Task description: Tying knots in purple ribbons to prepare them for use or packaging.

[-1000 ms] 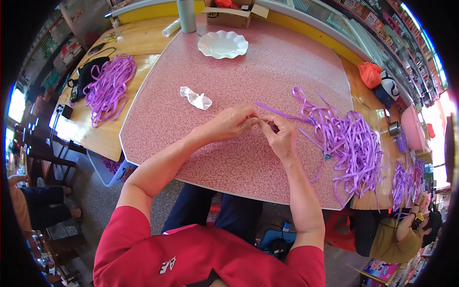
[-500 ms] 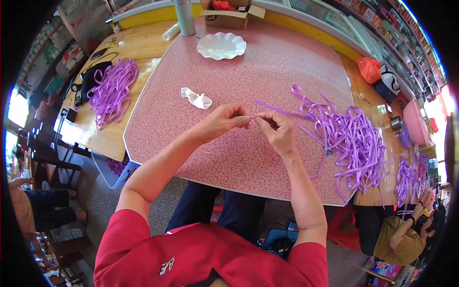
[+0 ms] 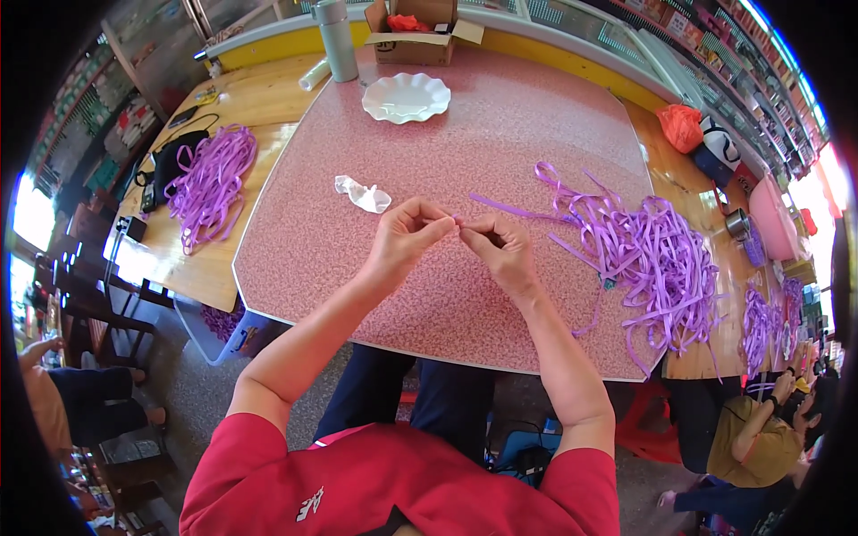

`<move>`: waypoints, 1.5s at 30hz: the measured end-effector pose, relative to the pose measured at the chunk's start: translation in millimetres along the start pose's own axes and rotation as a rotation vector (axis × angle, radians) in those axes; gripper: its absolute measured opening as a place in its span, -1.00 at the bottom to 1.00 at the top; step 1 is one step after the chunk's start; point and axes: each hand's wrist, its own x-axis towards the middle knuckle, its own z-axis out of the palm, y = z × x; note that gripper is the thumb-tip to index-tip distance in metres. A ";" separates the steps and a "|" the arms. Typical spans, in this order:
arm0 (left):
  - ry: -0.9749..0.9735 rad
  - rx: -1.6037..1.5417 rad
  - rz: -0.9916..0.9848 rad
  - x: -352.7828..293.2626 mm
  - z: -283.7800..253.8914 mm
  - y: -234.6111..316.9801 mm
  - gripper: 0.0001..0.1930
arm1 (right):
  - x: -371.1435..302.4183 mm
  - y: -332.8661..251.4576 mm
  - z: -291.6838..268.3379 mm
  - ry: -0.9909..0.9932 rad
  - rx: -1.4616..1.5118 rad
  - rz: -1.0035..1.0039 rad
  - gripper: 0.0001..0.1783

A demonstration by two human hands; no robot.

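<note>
Both hands are raised over the near half of the pink table, fingertips nearly meeting.

Left hand: thumb and forefinger pinched narrow on a small purple strip; other fingers curled.
Right hand: thumb and forefinger closed on the same strip from the other side, palm turned inward.
Strip: between the two sets of fingertips; only a bit shows, the rest hidden by the fingers. Its form is too small to tell.

Right of the right hand: loose heap of purple ribbon, tangled, reaching the table's right edge, some ends hanging over. One strand runs from it leftward, lying on the table just beyond the right hand. Cannot tell whether the strip joins the heap.

Beyond the left hand: crumpled white scrap, near but apart. Farther back: scalloped white plate; behind it an upright grey-green bottle and an open carton with something red inside.

Left: wooden table bearing a second ribbon pile beside a black pouch. Below its near edge, a clear tub with dark purple contents.

Far right: orange bag, pink basin, more ribbon bundles, and a co-worker in an olive top.
</note>
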 end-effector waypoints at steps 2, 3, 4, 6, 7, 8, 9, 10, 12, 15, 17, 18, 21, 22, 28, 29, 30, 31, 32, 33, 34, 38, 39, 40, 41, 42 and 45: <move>0.057 0.356 0.137 5.8 0.8 -0.8 -0.91 | -1.6 -7.7 -3.0 -0.026 0.011 0.071 -0.90; 0.015 0.654 0.463 9.0 1.8 2.8 -0.90 | -1.6 -10.7 -4.1 -0.051 0.024 0.143 -0.86; -0.029 0.947 0.791 10.3 2.5 5.4 -0.89 | -1.3 -7.9 -3.8 -0.051 0.024 0.143 -0.86; -0.048 0.958 0.776 10.1 4.2 5.2 -0.93 | -1.7 -2.6 -3.4 -0.048 0.029 0.212 -0.82; -0.065 0.971 0.761 9.7 4.3 4.2 -0.96 | -1.8 -2.0 -6.8 -0.046 0.028 0.214 -0.82; -0.066 0.971 0.756 8.9 1.8 3.6 -0.96 | -1.0 -5.4 -10.1 -0.018 0.094 0.284 -0.84; -0.024 0.683 0.385 8.6 -2.6 3.4 -0.95 | 0.2 -8.7 -13.0 0.011 0.160 0.355 -0.86; 0.018 0.385 0.019 8.5 -7.0 3.2 -0.93 | 2.2 -11.9 -14.7 0.011 0.162 0.360 -0.86; -0.044 0.205 -0.061 8.1 -16.4 7.3 -0.91 | 7.0 -18.2 -16.4 -0.042 0.362 0.399 -0.88; -0.109 -0.019 -0.166 0.6 -8.1 13.6 -0.89 | 8.3 -9.9 -23.3 -0.045 0.382 0.404 -0.87; -0.119 -0.280 -0.222 -3.5 0.2 17.2 -0.90 | 8.6 -7.2 -22.7 -0.031 0.355 0.418 -0.88; -0.116 -0.281 -0.223 -4.3 1.8 14.7 -0.90 | 8.4 -7.2 -20.3 -0.021 0.327 0.429 -0.88; -0.037 -0.222 -0.094 -2.5 7.1 2.5 -0.95 | 5.6 -6.9 -7.8 0.029 0.248 0.427 -0.87; 0.042 0.128 -0.005 0.4 9.3 -0.6 -0.95 | 4.7 -5.4 -7.4 0.027 0.246 0.427 -0.87; -0.073 0.972 0.837 13.0 11.3 9.1 -0.88 | 4.3 -7.9 -8.7 0.066 0.394 0.474 -0.75; -0.147 1.023 0.899 13.4 11.9 13.1 -0.87 | 4.1 -6.1 -9.5 0.048 0.418 0.478 -0.74; -0.149 1.022 0.901 14.0 12.3 16.3 -0.87 | 4.0 -5.0 -10.4 0.030 0.442 0.482 -0.73; -0.204 1.040 0.898 14.6 12.5 19.2 -0.85 | 4.3 -4.9 -12.7 0.032 0.442 0.480 -0.73; -0.257 1.061 0.893 14.6 12.2 20.9 -0.83 | 5.2 -5.2 -15.0 0.003 0.432 0.482 -0.74; -0.258 1.062 0.894 14.7 11.8 21.3 -0.83 | 5.8 -5.5 -16.4 -0.027 0.421 0.484 -0.74; -0.273 1.050 0.880 14.8 11.6 21.2 -0.83 | 5.6 -5.7 -16.6 -0.027 0.422 0.482 -0.74; -0.157 0.914 0.796 8.1 14.9 9.4 -0.86 | 2.2 -8.0 -11.7 -0.003 0.339 0.410 -0.78; -0.152 0.910 0.795 7.5 13.9 5.3 -0.86 | 2.1 -8.5 -7.8 0.040 0.304 0.399 -0.80; -0.097 0.835 0.732 7.2 12.9 1.2 -0.86 | 2.1 -6.8 -5.1 0.036 0.298 0.402 -0.80; -0.049 0.764 0.669 7.0 15.2 -1.4 -0.86 | 0.9 -5.6 -5.0 0.049 0.336 0.369 -0.85; -0.047 0.765 0.670 6.2 17.2 -4.2 -0.86 | -0.1 -4.9 -4.6 0.062 0.374 0.337 -0.90; -0.084 0.144 0.074 4.8 16.4 -11.0 -0.91 | -1.7 -7.2 0.0 0.106 0.384 0.287 -0.95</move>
